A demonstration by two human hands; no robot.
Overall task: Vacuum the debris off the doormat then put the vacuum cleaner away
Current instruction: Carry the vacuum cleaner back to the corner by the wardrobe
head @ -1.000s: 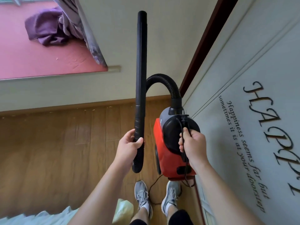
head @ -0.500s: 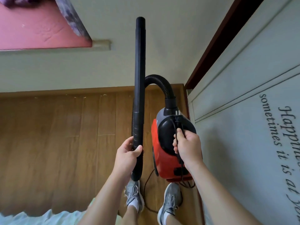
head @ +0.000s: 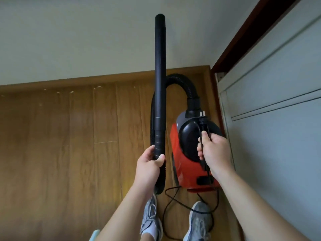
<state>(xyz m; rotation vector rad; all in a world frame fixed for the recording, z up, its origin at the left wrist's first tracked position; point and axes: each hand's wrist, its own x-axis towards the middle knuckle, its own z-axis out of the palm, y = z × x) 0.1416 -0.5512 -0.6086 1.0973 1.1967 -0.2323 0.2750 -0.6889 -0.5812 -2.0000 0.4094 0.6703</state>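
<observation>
**Vacuum carried in both hands above a wooden floor**

The left hand is closed around the lower part of the black tube, which points up and away toward the pale wall. The right hand is wrapped around the black handle on top of the red vacuum, with a run of the black cord pinned under its fingers and the plug's prongs showing just beyond the knuckles. The ribbed hose arcs from the front of the vacuum over to the tube. The vacuum hangs just beside the grey door on the right, near the corner. Loose cord loops down over the floor between two grey shoes. The doormat is not in view.
</observation>
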